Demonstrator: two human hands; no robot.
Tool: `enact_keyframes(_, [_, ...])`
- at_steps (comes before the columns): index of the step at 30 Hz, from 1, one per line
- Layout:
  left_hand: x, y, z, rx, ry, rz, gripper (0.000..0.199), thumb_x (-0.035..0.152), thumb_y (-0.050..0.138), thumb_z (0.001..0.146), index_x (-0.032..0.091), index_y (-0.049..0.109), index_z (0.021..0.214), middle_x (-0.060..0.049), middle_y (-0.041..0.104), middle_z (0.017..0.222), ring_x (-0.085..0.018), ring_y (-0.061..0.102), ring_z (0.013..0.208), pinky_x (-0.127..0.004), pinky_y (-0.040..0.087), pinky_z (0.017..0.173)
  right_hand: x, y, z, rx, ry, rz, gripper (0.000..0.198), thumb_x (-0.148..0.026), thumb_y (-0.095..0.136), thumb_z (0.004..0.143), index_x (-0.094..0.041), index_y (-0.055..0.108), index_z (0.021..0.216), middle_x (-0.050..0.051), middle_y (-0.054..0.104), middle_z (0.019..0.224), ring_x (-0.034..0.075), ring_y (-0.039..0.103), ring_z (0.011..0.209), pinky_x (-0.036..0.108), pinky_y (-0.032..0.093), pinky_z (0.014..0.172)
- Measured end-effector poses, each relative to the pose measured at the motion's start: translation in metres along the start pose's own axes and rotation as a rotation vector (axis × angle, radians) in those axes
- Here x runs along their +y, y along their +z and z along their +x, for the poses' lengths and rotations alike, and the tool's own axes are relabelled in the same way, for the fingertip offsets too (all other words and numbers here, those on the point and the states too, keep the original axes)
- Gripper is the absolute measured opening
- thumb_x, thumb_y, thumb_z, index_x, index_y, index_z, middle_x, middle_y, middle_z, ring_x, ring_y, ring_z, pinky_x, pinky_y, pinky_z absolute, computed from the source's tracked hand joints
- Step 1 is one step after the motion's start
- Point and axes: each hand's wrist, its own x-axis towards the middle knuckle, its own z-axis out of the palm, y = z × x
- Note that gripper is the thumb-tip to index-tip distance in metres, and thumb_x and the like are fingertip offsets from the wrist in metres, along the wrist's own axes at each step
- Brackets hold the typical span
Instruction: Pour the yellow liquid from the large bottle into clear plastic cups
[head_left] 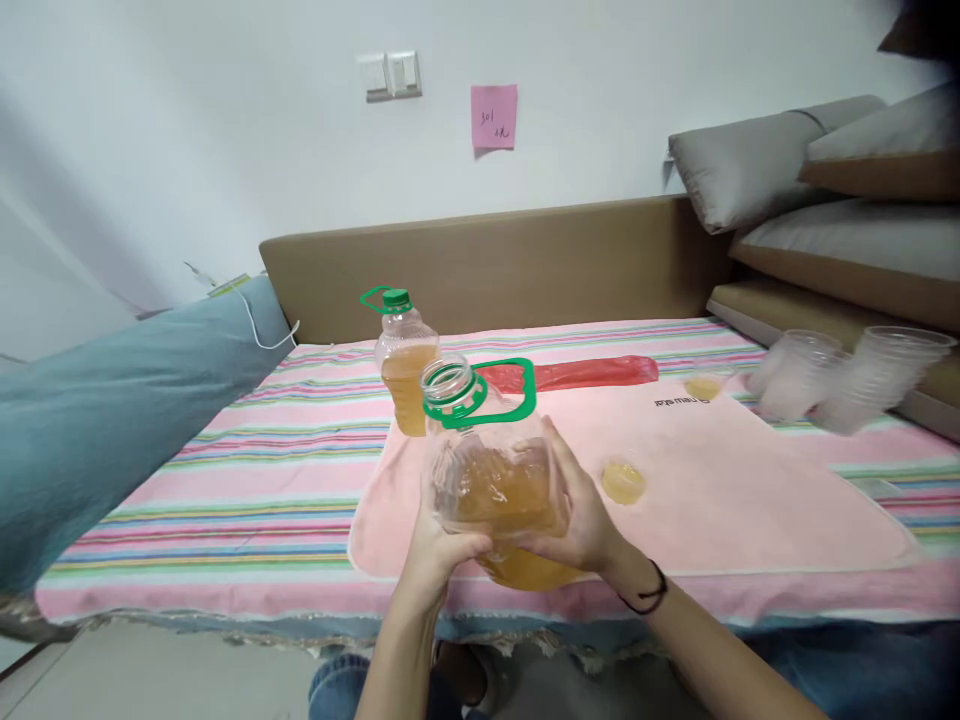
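Observation:
Both hands hold a large clear plastic bottle (499, 490) partly filled with amber liquid. It leans to the left, its neck uncapped and fitted with a green ring and carry handle. My left hand (442, 545) grips its left side, thumb across the front. Opposite it, my right hand (581, 510) is wrapped around the right side. Just behind stands a second bottle (409, 375) of the same kind with a green cap on. To the right of my right hand, a clear cup (622, 482) has amber liquid in it, and another such cup (703, 387) stands farther back.
A pink mat (720, 500) lies on the striped cloth (247, 490) over the sofa seat. Behind the bottles is a red plastic wrapper (600, 372). Stacked clear cups (874, 380) lean at the right, beside piled cushions (862, 240). A white cable (255, 325) hangs over the left armrest.

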Motion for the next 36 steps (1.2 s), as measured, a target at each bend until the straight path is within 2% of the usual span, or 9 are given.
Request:
enact_keyframes(3, [0.003,-0.019,0.014,0.067,0.087,0.021,0.106,0.05,0.091,0.046,0.026,0.046,0.139,-0.009,0.054,0.142,-0.038,0.044,0.136,-0.045,0.042,0.11,0.017,0.033,0.023,0.006,-0.04,0.149,0.113,-0.057,0.08,0.067,-0.032,0.014,0.156,0.009,0.028,0.161,0.036,0.031,0.145,0.057,0.032,0.117])
enact_keyframes(8, [0.008,-0.054,0.045,0.166,0.155,0.077,0.11,0.051,0.091,0.042,0.025,0.045,0.139,-0.01,0.056,0.139,-0.037,0.047,0.133,-0.043,0.042,0.109,0.032,0.078,0.061,0.064,-0.119,0.313,0.109,-0.056,0.078,0.068,-0.032,0.017,0.155,0.01,0.04,0.154,0.036,0.039,0.141,0.056,0.034,0.115])
enact_keyframes(13, [0.013,-0.079,0.066,0.215,0.212,0.098,0.11,0.047,0.092,0.043,0.027,0.045,0.14,-0.009,0.06,0.134,-0.034,0.05,0.131,-0.04,0.041,0.109,0.047,0.108,0.09,0.057,-0.152,0.329,0.109,-0.058,0.078,0.067,-0.029,0.019,0.154,0.011,0.04,0.154,0.035,0.035,0.143,0.053,0.031,0.117])
enact_keyframes(17, [0.013,-0.092,0.073,0.229,0.209,0.103,0.107,0.041,0.091,0.046,0.027,0.045,0.141,-0.008,0.061,0.133,-0.034,0.048,0.133,-0.041,0.039,0.111,0.06,0.127,0.098,0.046,-0.141,0.377,0.109,-0.058,0.078,0.068,-0.029,0.017,0.154,0.011,0.039,0.154,0.034,0.037,0.142,0.051,0.031,0.117])
enact_keyframes(23, [0.008,-0.102,0.074,0.195,0.12,0.172,0.1,0.037,0.087,0.056,0.028,0.041,0.145,-0.01,0.054,0.143,-0.034,0.043,0.138,-0.042,0.035,0.114,0.077,0.141,0.091,0.058,-0.073,0.447,0.112,-0.061,0.077,0.067,-0.027,0.016,0.154,0.013,0.04,0.152,0.035,0.045,0.135,0.051,0.036,0.114])
enact_keyframes(29, [0.005,-0.102,0.072,0.214,0.107,0.146,0.11,0.038,0.086,0.06,0.032,0.026,0.151,-0.007,0.036,0.157,-0.031,0.036,0.143,-0.036,0.04,0.111,0.076,0.143,0.086,0.041,-0.022,0.479,0.112,-0.055,0.079,0.07,-0.03,0.011,0.156,0.011,0.022,0.162,0.033,0.027,0.147,0.051,0.031,0.117])
enact_keyframes(36, [-0.002,-0.106,0.076,0.26,0.123,0.148,0.111,0.047,0.084,0.06,0.03,0.023,0.152,-0.009,0.046,0.15,-0.032,0.045,0.137,-0.035,0.047,0.103,0.069,0.144,0.088,-0.001,0.033,0.411,0.113,-0.046,0.08,0.072,-0.032,0.006,0.156,0.01,0.024,0.162,0.031,0.026,0.148,0.054,0.025,0.119])
